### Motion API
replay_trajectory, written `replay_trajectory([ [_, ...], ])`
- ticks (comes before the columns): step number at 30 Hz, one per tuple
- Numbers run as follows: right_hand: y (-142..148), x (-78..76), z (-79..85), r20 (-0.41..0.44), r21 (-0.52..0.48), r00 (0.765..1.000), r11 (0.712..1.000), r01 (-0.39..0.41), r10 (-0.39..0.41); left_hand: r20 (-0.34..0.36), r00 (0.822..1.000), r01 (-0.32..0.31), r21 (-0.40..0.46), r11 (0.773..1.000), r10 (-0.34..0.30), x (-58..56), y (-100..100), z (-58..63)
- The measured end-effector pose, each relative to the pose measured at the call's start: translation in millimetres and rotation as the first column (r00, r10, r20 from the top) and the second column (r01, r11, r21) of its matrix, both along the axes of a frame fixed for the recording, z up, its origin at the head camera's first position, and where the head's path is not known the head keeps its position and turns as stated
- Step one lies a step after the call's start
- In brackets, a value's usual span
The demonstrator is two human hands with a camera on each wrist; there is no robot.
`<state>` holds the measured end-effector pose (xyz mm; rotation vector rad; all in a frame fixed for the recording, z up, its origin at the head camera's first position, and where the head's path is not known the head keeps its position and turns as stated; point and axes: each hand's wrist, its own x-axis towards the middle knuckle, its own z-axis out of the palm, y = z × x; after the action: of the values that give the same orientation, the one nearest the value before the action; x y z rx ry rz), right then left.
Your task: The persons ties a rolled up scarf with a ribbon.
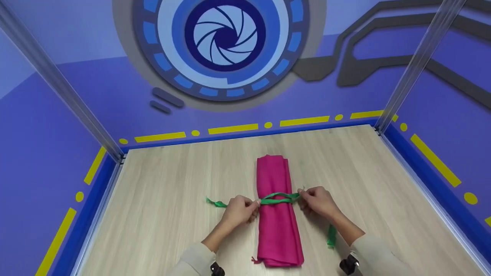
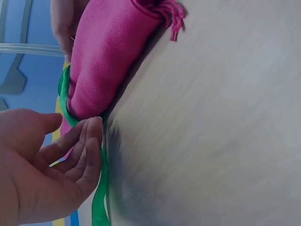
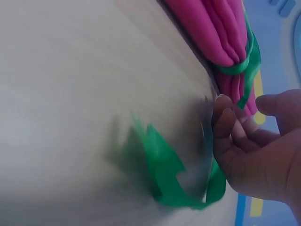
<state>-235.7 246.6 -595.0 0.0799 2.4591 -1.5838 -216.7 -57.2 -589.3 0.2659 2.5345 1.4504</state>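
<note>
Pink cloth: one roll (image 1: 278,234), a flattened long bundle of deep magenta woven fabric, its long edges softly layered in folds.
Where it lies: on the table (image 1: 168,184), its length running from 12 to 6 o'clock in the head view.
Fringe: a small twisted tassel (image 1: 256,260) of the same pink, at the roll's 7 o'clock corner.
Green ribbon: a thin, slightly glossy band (image 1: 276,201) around the roll's middle, two strands showing across the top with a narrow gap of pink between them.
Ribbon ends: two, both crinkled; one (image 1: 218,204) out at 9 o'clock, the other (image 1: 331,235) hanging at 4 o'clock, frayed at its tip in the right wrist view.
Left hand: at 9 o'clock of the roll, this hand (image 1: 239,210) pinches the ribbon close to the cloth's edge, fingers curled.
Right hand: at about 3 o'clock, this hand (image 1: 317,200) holds the ribbon in a narrow finger grip just beside the cloth.
Sleeves: two, pale beige (image 1: 197,258).
Tabletop: light wood grain, streaked lengthwise.
</note>
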Motion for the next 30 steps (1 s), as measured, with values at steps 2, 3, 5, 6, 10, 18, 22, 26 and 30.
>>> replay_trajectory([
  [2, -3, -0.3, -1.2, 0.020, -0.029, 1.000, 1.000, 0.012, -0.012, 0.004, 1.000, -0.021, 0.014, 1.000, 0.021, -2.5, 2, -2.1],
  [3, -5, -0.4, -1.5, 0.027, -0.045, 0.999, 0.999, 0.018, -0.017, 0.004, 1.000, -0.028, 0.021, 0.999, 0.028, -3.8, 3, -3.0],
  [5, -8, -0.6, -2.7, 0.045, -0.077, 0.999, 0.996, 0.034, -0.030, 0.012, 0.999, -0.043, 0.034, 0.999, 0.042, -6.4, 5, -5.0],
  [6, -10, -0.8, -3.2, 0.049, -0.093, 0.998, 0.995, 0.041, -0.037, 0.016, 0.999, -0.049, 0.038, 0.998, 0.048, -7.4, 6, -6.0],
  [10, -16, -1.5, -4.7, 0.060, -0.181, 0.996, 0.980, 0.082, -0.072, 0.040, 0.997, -0.073, 0.058, 0.996, 0.071, -10.5, 10, -9.3],
  [18, -26, -1.9, -5.8, 0.035, -0.359, 0.983, 0.916, 0.179, -0.178, 0.104, 0.985, -0.153, 0.185, 0.971, 0.135, -14.7, 12, -10.8],
  [22, -29, -2.1, -4.7, 0.000, -0.417, 0.980, 0.891, 0.179, -0.197, 0.170, 0.972, -0.210, 0.318, 0.925, 0.162, -15.0, 13, -8.7],
  [26, -30, -2.4, -0.8, -0.001, -0.510, 0.981, 0.844, 0.168, -0.196, 0.279, 0.947, -0.280, 0.474, 0.835, 0.159, -15.7, 16, -6.1],
  [30, -33, -4.4, 2.9, 0.023, -0.609, 0.981, 0.775, 0.168, -0.194, 0.365, 0.921, -0.337, 0.562, 0.756, 0.139, -18.5, 18, -6.0],
])
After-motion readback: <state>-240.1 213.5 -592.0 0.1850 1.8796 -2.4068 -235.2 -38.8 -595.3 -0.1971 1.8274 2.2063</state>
